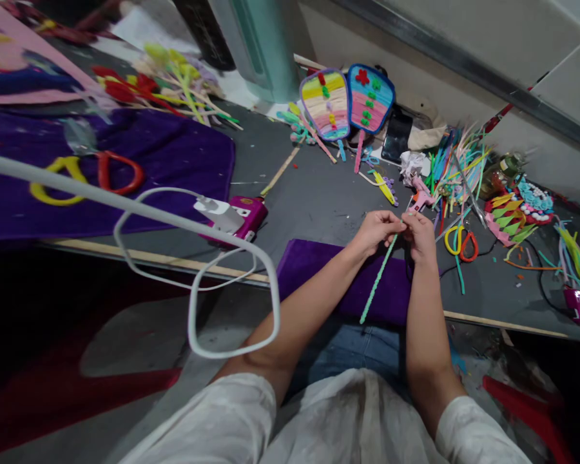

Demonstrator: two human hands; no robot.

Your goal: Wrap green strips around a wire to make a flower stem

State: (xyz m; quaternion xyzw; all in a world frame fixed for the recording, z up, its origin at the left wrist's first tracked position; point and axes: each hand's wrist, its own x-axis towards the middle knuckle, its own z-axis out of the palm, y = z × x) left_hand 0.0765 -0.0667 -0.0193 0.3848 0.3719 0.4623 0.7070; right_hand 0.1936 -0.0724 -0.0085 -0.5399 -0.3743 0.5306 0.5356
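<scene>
My left hand (pixel 377 230) and my right hand (pixel 421 235) meet over a grey table, both pinching the top end of a light green pipe cleaner (pixel 377 279). The stem hangs down and to the left, across a small purple cloth (pixel 319 261) at the table's near edge. Just beyond my right hand lies a pink glue gun (pixel 419 198). Yellow and red scissors (pixel 460 243) lie to its right.
Two striped pipe-cleaner fans (pixel 347 102) lie at the back. Loose coloured stems (pixel 457 169) are heaped at the right, flower shapes (pixel 162 80) at the back left. A large purple cloth (pixel 125 164) covers the left. A white cable (pixel 193 283) loops from a charger (pixel 222 212).
</scene>
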